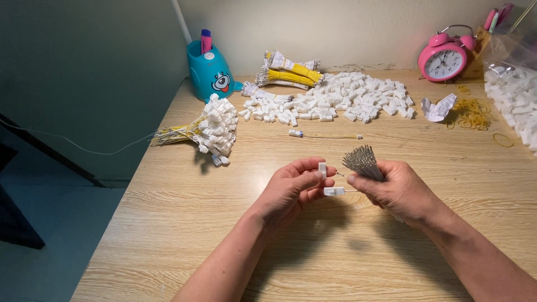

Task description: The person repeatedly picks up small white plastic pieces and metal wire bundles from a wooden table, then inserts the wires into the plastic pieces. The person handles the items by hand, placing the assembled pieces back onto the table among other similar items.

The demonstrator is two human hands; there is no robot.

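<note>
My left hand [291, 187] holds two small white plastic connector housings: one [322, 169] pinched upright at the fingertips, another [334, 191] lying sideways lower down. My right hand [394, 187] grips a bundle of thin wires [362, 161] with metal terminal tips fanned upward. One wire runs from that hand into the lower housing. Both hands hover over the wooden table [184, 212], almost touching each other.
A heap of white housings [347, 98] lies at the back. Finished wired housings [215, 131] sit at left, one single wired piece [321, 135] mid-table. Yellow wire bundles [291, 71], a teal pen holder [211, 70], pink alarm clock [444, 59], rubber bands [472, 113], bag of housings [514, 100].
</note>
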